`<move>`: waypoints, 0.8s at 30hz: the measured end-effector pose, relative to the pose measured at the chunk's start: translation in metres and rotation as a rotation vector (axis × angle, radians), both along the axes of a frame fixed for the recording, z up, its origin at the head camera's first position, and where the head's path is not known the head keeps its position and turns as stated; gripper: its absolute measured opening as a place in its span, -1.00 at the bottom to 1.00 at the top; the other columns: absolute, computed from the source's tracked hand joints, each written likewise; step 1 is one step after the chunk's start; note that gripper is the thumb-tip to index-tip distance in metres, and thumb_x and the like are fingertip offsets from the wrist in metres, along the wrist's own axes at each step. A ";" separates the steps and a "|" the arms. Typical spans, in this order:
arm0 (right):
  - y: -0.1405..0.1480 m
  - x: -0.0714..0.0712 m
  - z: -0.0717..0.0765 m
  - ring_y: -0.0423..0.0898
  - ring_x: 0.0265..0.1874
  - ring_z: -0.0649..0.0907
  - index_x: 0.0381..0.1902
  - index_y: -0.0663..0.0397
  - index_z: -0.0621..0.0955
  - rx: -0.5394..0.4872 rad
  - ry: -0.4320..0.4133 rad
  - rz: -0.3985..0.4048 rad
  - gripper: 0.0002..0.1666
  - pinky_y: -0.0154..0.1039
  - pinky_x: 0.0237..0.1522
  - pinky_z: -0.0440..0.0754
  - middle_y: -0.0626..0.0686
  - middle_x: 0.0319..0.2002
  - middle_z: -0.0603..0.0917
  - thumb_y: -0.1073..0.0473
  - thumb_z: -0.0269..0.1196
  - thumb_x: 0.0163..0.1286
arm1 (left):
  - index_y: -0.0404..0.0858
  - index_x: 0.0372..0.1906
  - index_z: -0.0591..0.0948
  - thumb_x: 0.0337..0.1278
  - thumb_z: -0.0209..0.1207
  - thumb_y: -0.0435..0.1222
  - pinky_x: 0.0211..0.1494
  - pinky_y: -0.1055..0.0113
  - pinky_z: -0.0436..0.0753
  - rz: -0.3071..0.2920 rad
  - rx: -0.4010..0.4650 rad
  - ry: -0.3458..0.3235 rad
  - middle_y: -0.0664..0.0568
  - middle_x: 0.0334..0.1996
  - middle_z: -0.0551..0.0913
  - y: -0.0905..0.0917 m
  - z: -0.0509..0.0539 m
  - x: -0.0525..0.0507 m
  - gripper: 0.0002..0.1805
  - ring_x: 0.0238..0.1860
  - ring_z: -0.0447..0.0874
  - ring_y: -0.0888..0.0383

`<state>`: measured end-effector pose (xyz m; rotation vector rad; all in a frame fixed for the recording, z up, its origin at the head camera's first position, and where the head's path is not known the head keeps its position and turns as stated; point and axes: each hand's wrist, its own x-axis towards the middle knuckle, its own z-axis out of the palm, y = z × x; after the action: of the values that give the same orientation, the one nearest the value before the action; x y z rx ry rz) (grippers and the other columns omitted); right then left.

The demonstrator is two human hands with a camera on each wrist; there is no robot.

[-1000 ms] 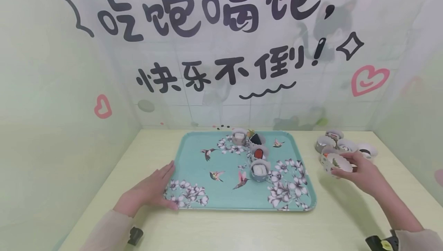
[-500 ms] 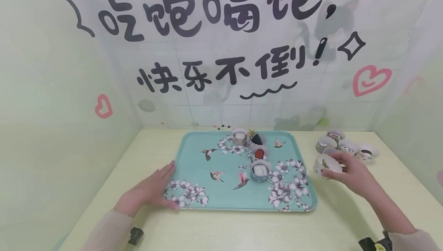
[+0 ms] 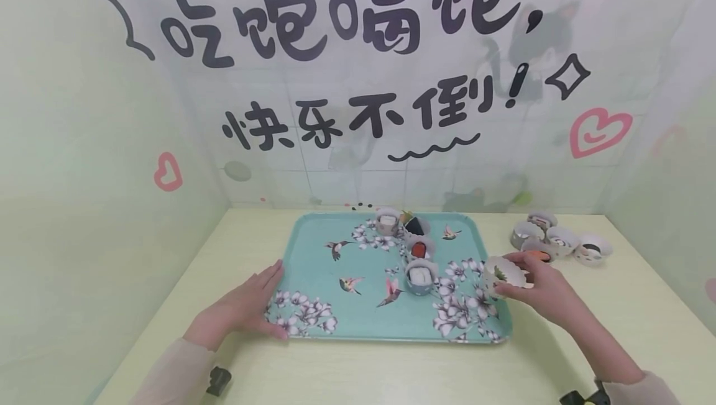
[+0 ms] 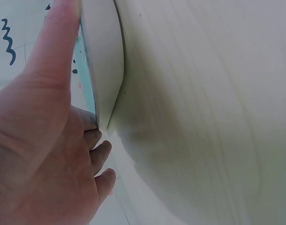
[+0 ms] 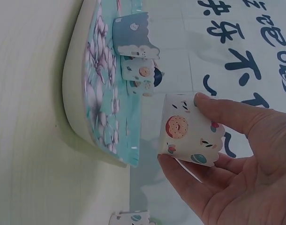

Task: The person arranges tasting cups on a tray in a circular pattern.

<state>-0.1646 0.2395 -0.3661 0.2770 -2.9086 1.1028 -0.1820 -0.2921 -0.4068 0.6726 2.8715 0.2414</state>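
Observation:
A paper baking cup (image 3: 495, 276) with a scalloped rim, something green showing inside it, is pinched between the thumb and fingers of my right hand (image 3: 550, 291). It is held over the right edge of the turquoise floral tray (image 3: 321, 268). Printed donuts and berries cover its wall (image 5: 190, 136) in the right wrist view, where it is raised off the tray. My left hand (image 3: 242, 305) rests against the tray's left edge with fingers extended, the thumb at the near corner. On the tray stand several filled cups, the nearest a blue cup (image 3: 421, 277) with a white piece inside.
More paper cups stand in a cluster on the table right of the tray, among them one with an orange piece (image 3: 538, 254) and one with a dark-topped piece (image 3: 592, 248). A printed curtain (image 3: 358, 187) hangs behind the table.
My right hand has carried the paper cup leftward from the cluster to the tray's right edge, uncovering the cup with the orange piece. My left hand and the tray stay put.

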 end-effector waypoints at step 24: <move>-0.083 0.005 -0.011 0.11 0.04 0.63 0.19 0.17 0.50 -0.033 -0.090 0.058 -0.25 0.03 0.02 0.69 0.19 0.16 0.63 -0.01 0.52 0.13 | -0.59 0.49 0.02 -0.39 0.42 0.35 0.55 -0.29 0.14 0.001 0.011 -0.011 -0.44 0.55 -0.06 0.001 0.001 0.000 0.51 0.52 0.02 -0.42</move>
<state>-0.1593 0.1562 -0.3772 0.3212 -2.9747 1.2006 -0.1818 -0.2914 -0.4063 0.6698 2.8623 0.2597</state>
